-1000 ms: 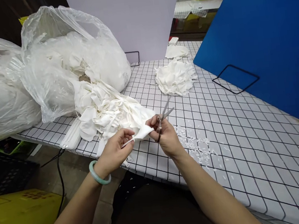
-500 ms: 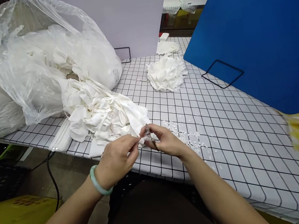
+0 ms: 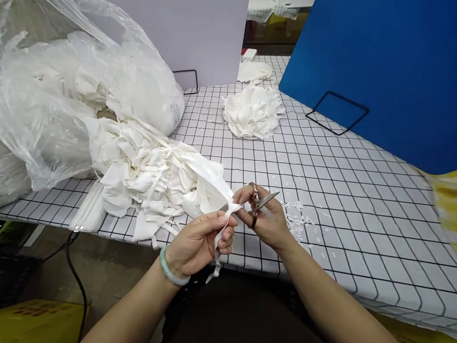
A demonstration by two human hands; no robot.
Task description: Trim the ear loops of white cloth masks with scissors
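**White fabric strip pinched between two hands at the table's near edge**

The white fabric strip (image 3: 222, 220) is pinched in the left hand (image 3: 197, 244), fingers curled around it. Its upper end rises up and to the right toward the right hand (image 3: 265, 219); its loose tail hangs below the left fingers. The long axis runs diagonally, lower left to upper right. The right hand is closed around small scissors (image 3: 262, 203), fingers through the handle loops, blades pointing right and away from the strip. The strip's tip lies just left of the right thumb, so the two hands nearly touch there. Whether the blades are parted is hard to make out.

Just right of the right hand, tiny white clippings (image 3: 298, 219) dot the grid-patterned tablecloth (image 3: 362, 222). Up and left of the left hand lies a heap of white fabric pieces (image 3: 150, 175), spilling from a clear plastic bag (image 3: 59, 102). Farther beyond sits a smaller pile of pieces (image 3: 252, 112), with a blue board (image 3: 396, 53) to its right.
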